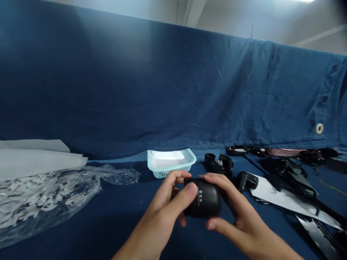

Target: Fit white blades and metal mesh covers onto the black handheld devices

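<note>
Both hands hold a black rounded plastic housing (pixel 209 201) above the blue cloth, in the lower middle of the head view. Small white marks run down its front face. My left hand (pixel 169 207) grips its left side, the thumb pressed on the front and the fingers curled behind. On the opposite side, my right hand (pixel 238 213) is closed round it, fingers over the top right and thumb at the lower edge. The back of the housing is hidden. Just beyond the hands stands a light-blue perforated basket (pixel 159 171) with white paper inside.
A clear plastic bag (pixel 78 193) of white cut pieces lies left, near white sheets (pixel 35 162). Black curved parts (pixel 219 164) and a black elbow-shaped part (pixel 246 180) lie right, beside a white sheet (pixel 284 198) and more black parts. A blue curtain (pixel 162 90) hangs behind.
</note>
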`<state>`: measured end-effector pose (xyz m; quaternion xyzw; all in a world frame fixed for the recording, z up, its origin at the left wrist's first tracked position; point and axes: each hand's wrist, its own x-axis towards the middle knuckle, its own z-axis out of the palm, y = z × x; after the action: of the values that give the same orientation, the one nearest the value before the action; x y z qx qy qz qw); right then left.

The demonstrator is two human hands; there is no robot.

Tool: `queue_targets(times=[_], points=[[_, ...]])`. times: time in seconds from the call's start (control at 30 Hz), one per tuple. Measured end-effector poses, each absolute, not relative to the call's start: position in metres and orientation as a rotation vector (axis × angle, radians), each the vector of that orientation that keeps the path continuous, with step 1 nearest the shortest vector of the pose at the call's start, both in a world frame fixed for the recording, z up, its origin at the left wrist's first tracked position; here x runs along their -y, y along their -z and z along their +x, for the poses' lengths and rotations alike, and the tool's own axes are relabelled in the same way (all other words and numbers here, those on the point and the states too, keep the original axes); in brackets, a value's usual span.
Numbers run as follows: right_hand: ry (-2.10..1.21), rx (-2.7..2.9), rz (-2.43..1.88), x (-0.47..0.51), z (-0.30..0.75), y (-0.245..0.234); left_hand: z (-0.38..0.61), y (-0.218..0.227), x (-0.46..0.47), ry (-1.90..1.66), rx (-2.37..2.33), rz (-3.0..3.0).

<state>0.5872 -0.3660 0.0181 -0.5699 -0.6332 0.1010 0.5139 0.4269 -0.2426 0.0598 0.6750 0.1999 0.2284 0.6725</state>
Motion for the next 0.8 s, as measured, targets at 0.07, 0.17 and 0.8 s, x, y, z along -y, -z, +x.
queue_targets(times=[0.07, 0.17, 0.8], points=[[-0.005, 1.686, -1.336, 0.364, 0.585, -0.018, 0.431, -0.053, 0.248, -0.576, -0.550, 1.477], [0.338, 1.857, -1.284, 0.364, 0.583, -0.018, 0.436, -0.044, 0.254, -0.619, -0.671, 1.430], [0.893, 1.832, -1.098, 0.354, 0.586, -0.009, 0.417, -0.029, 0.255, -0.857, -0.581, 2.424]])
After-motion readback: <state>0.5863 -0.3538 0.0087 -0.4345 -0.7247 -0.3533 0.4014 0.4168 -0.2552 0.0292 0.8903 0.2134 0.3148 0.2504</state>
